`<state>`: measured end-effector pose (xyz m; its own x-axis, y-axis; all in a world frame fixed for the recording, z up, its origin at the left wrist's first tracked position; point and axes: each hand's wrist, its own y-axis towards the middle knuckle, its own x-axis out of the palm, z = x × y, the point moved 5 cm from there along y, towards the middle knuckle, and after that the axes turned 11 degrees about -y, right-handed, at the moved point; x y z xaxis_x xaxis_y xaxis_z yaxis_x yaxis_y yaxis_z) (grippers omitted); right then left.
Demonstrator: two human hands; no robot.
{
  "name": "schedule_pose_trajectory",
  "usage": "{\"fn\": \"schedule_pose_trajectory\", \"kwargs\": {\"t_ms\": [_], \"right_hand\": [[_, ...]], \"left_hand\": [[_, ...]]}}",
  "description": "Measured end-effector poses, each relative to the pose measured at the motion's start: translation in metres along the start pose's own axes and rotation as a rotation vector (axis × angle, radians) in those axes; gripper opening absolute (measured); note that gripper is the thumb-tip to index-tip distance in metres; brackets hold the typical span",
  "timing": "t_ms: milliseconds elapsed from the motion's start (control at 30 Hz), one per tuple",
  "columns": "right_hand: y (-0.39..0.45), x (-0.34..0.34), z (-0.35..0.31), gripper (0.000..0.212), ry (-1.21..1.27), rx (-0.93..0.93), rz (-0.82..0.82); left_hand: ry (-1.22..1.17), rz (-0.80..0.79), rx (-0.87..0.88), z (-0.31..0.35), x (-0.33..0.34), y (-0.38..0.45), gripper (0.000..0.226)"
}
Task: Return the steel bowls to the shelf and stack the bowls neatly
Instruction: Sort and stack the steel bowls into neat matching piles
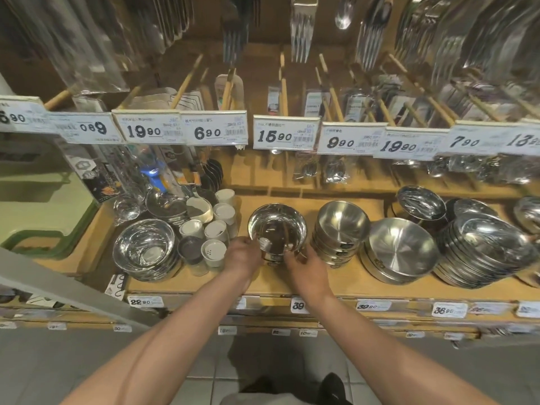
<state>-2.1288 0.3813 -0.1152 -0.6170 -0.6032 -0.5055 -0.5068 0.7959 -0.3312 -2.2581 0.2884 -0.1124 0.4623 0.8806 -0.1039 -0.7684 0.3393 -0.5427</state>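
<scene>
A shiny steel bowl (277,229) stands on the wooden shelf (344,283), in its middle section. My left hand (244,254) grips the bowl's near left rim. My right hand (305,268) holds its near right side, fingers curled on the wall. To the right is a stack of matte steel bowls (339,232), then a wide steel bowl stack (399,251) and a pile of shiny plates (482,252). A stack of shiny bowls (144,248) sits at the left.
Small shaker jars (214,229) crowd between the left bowl stack and the held bowl. Price tags (282,135) hang on a rail above, with packaged cutlery behind. More bowls (420,203) sit at the back right. A grey post (73,293) crosses the lower left.
</scene>
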Motion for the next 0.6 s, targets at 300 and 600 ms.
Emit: {"fn": "schedule_pose_trajectory", "kwargs": {"t_ms": [300, 600], "right_hand": [[-0.042, -0.104, 0.071, 0.021, 0.133, 0.037, 0.013], [-0.069, -0.271, 0.132, 0.012, 0.383, 0.103, 0.183]], "left_hand": [[0.135, -0.175, 0.112, -0.021, -0.004, -0.084, 0.022], [0.103, -0.424, 0.175, -0.006, 0.123, -0.142, 0.016]]}}
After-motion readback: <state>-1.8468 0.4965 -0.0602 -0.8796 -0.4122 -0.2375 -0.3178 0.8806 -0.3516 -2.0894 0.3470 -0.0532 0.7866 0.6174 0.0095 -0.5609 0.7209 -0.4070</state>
